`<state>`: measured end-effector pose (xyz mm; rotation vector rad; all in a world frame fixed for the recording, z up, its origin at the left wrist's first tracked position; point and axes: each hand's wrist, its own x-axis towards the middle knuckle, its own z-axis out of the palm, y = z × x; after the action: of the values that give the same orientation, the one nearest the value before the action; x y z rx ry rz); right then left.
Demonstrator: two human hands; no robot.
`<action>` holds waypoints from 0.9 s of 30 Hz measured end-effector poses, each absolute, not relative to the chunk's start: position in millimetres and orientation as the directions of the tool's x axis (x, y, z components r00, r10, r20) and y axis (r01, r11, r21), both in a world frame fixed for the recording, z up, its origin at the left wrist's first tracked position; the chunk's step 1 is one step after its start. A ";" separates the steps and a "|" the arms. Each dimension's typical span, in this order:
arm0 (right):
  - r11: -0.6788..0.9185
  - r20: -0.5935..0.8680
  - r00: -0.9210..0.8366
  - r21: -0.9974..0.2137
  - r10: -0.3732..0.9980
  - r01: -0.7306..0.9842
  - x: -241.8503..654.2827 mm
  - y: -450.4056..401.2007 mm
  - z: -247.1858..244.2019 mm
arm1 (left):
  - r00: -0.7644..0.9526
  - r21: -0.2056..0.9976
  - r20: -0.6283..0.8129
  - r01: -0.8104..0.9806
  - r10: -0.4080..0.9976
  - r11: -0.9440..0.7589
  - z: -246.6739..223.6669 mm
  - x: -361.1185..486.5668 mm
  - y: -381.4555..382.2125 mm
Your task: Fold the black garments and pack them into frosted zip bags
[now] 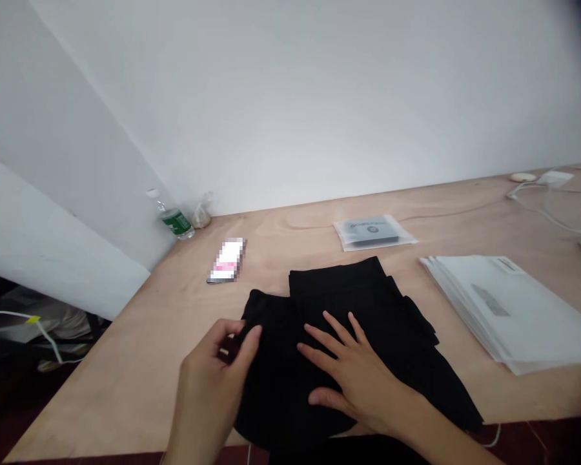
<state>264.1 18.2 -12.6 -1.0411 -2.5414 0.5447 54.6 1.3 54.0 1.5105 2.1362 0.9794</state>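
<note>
A black garment (339, 284), partly folded into layers, lies on the wooden table near its front edge. Its exact kind I cannot tell. At the garment's left edge my left hand (217, 361) pinches the cloth between thumb and fingers. My right hand (348, 368) lies flat on the middle of the cloth with its fingers spread. The lower part of the fabric reaches the table's front edge, and my right forearm covers some of it.
A phone (226, 259) lies behind the garment to the left, near a water bottle (174, 219) and a small plastic bag (202, 213). Behind is a packaged item (375, 231). Stacked white plastic bags (518, 310) lie right; white cables (527, 190) run at the back right.
</note>
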 end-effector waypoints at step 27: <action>0.388 0.203 -0.337 -0.332 0.920 0.860 285.3 20.0 -18.7 | -0.256 0.599 -0.067 0.763 0.964 0.244 8.2 115.2 6.3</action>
<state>285.3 20.0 -18.7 -1.5452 -2.2979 0.2339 115.2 6.3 8.2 1.5773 2.0987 0.6409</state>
